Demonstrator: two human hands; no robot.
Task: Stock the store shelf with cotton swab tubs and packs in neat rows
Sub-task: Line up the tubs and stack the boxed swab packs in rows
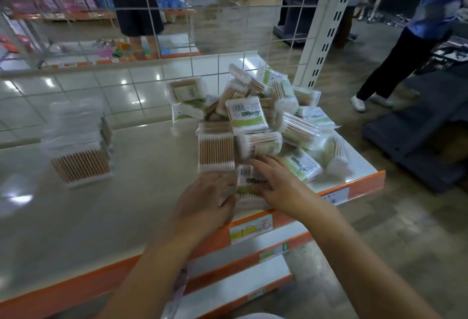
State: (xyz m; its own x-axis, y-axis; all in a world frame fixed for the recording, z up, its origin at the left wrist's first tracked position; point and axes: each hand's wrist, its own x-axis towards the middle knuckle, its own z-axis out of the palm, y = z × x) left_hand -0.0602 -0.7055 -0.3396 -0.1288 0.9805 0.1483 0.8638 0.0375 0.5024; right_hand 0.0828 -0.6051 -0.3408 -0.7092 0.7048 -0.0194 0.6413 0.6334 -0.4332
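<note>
A jumbled pile of cotton swab packs and tubs point(255, 116) lies at the right end of the cream shelf point(126, 192). Near the shelf's front edge both hands hold one pack point(249, 182) with a green and white label between them. My left hand point(205, 197) grips its left side, the fingers curled round it. My right hand point(276, 182) touches its right side, fingers spread over the label. A neat stack of swab packs point(81, 149) stands apart at the shelf's left, blurred.
A wire grid back panel point(192, 27) rises behind the shelf, with a slotted white upright point(326, 30) at its right. Orange price strips point(253, 230) edge this shelf and the lower ones. People stand in the aisle behind and at the right.
</note>
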